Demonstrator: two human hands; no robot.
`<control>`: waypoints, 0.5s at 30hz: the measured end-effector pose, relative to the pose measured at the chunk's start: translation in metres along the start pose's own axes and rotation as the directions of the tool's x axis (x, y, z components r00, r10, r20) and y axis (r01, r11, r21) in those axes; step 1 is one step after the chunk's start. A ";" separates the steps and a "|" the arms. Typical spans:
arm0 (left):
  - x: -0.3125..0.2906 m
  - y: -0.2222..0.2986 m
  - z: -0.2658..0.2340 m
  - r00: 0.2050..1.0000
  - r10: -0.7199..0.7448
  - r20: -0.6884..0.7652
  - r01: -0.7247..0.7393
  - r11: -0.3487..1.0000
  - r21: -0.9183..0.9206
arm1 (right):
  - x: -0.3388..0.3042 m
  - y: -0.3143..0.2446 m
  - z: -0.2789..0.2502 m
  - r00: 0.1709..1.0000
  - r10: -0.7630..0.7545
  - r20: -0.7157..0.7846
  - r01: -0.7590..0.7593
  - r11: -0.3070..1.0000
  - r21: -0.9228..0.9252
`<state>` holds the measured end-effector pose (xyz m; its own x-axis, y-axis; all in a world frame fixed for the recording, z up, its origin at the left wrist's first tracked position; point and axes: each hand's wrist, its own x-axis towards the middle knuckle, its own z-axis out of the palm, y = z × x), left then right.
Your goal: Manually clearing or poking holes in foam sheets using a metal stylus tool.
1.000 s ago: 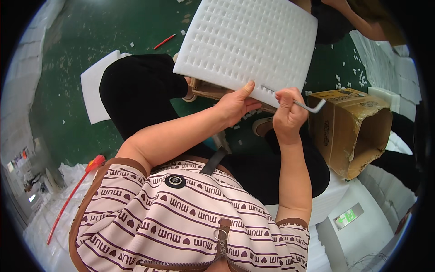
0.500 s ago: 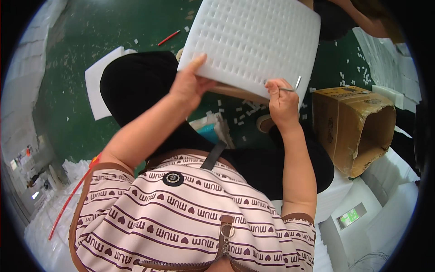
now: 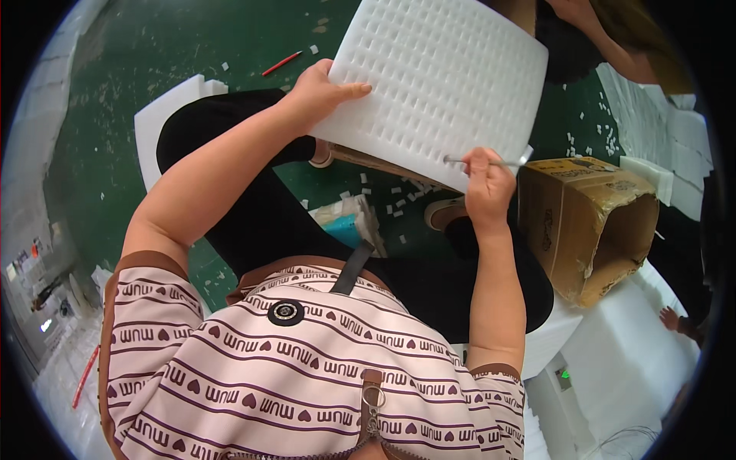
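A white foam sheet [image 3: 445, 84] with rows of small rectangular slots lies tilted in front of me. My left hand [image 3: 322, 96] grips its left edge, thumb on top and the other fingers hidden underneath. Near the lower right edge, my right hand [image 3: 488, 188] is closed around a thin bent metal rod [image 3: 512, 162]. One end of the rod points left, at or just over the bottom row of slots; I cannot tell whether it touches. Under the sheet, a brown cardboard edge [image 3: 383, 167] shows.
An open cardboard box [image 3: 567, 222] stands at the right. Small white foam bits [image 3: 396, 203] litter the green floor [image 3: 230, 38], where a red pen-like stick [image 3: 281, 64] lies. Another person's arm [image 3: 606, 42] reaches in at the upper right. A blue-and-white package [image 3: 343, 226] sits between my legs.
My left hand has moved up along the sheet's left edge. The sheet has shifted slightly right. The rod in my right hand has turned, its outer end now lying flatter toward the right.
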<state>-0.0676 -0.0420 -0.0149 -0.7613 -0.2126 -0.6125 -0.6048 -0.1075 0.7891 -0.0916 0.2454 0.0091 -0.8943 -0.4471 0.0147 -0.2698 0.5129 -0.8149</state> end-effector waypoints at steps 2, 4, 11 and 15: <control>0.001 0.000 -0.002 0.999 0.037 -0.024 -0.036 0.999 0.026 | -0.001 -0.008 -0.005 0.991 -0.110 -0.080 0.111 0.994 0.009; 0.002 0.000 -0.003 0.998 0.050 -0.041 -0.049 0.998 0.036 | 0.001 -0.012 -0.005 0.980 -0.164 -0.112 0.167 0.986 0.014; -0.006 0.006 0.002 0.996 0.059 -0.068 -0.050 0.990 0.129 | 0.005 -0.001 0.017 0.961 -0.253 -0.109 0.249 0.967 -0.052; -0.007 0.008 0.003 0.995 0.060 -0.076 -0.052 0.993 0.106 | 0.008 0.001 0.021 0.963 -0.262 -0.060 0.256 0.962 -0.092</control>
<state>-0.0675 -0.0384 -0.0047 -0.7766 -0.2916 -0.5584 -0.5856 0.0075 0.8105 -0.0922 0.2273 -0.0038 -0.8123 -0.5208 0.2626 -0.5214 0.4465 -0.7272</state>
